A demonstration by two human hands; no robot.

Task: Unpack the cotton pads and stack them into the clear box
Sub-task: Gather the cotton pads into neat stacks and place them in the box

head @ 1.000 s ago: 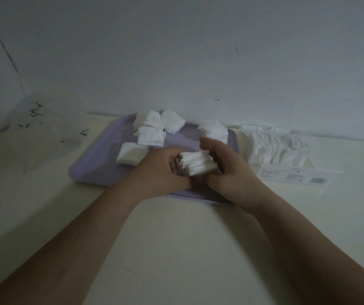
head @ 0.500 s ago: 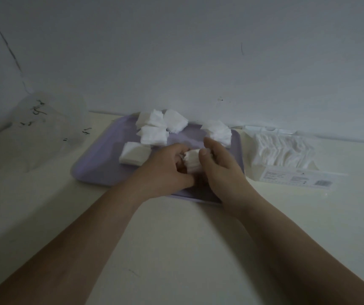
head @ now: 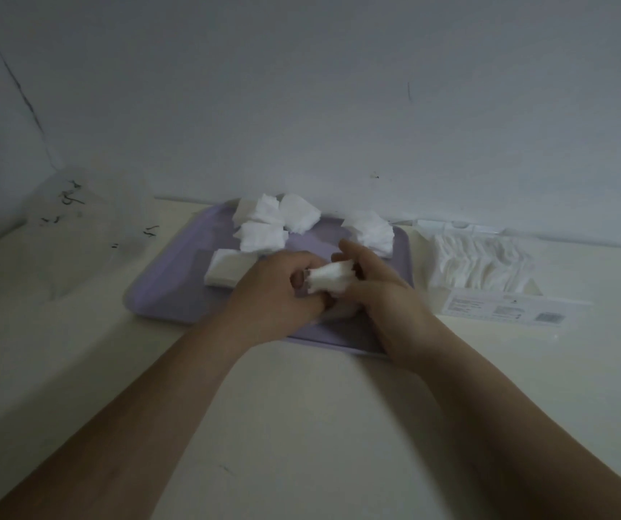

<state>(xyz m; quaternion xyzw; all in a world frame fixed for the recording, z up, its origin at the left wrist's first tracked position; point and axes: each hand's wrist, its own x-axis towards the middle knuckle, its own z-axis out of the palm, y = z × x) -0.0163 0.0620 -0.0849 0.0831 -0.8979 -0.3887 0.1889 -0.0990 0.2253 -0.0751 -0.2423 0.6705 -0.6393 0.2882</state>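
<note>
Squaring a wad of cotton pads, my left hand and right hand both clamp it over the tray. Loose piles wait at twelve o'clock; the clear box at three o'clock looks part-filled.

Pads: soft white cotton, fluffy at the edges.
Tray: smooth matt lilac plastic.
Package: thin clear plastic film.
Table: smooth, matt, cream.
</note>
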